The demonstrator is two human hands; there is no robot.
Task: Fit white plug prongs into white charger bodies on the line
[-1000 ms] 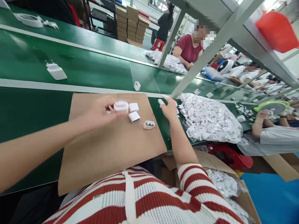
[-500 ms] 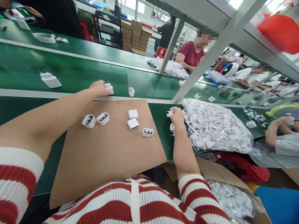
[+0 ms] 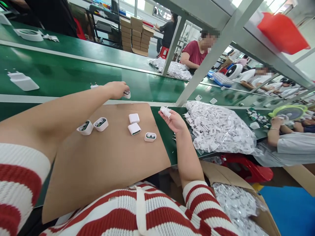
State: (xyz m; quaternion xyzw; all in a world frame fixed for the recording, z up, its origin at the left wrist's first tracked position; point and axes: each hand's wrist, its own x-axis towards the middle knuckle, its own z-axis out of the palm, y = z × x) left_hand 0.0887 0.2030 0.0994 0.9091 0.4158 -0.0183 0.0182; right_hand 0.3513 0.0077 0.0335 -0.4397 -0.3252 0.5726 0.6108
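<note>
My left hand (image 3: 117, 89), above the green belt's near edge, has its fingers closed on a small white charger housing (image 3: 127, 94). In my right hand (image 3: 176, 122), palm turned up, a white plug cap (image 3: 165, 111) with metal pins is held between thumb and fingers. On the brown cardboard sheet (image 3: 105, 167), several white housings lie between my arms. The housing at left (image 3: 85, 128) and its neighbour (image 3: 101, 124) show circuit boards inside, as does the one near the right edge (image 3: 150, 137). Behind my left forearm sits a plugged charger (image 3: 94, 86), partly hidden.
A clear bag of white plug caps (image 3: 219, 129) lies right of my right arm. A slanted metal post (image 3: 197, 77) rises behind it. Another charger (image 3: 23, 81) lies far left on the green belt (image 3: 73, 73). A co-worker's arm (image 3: 273, 131) is at the right.
My left hand let go of the plugged charger and moved right to take the small housing. My right hand lifted a plug cap away from the bag, leftward. The far-left charger shifted left.
</note>
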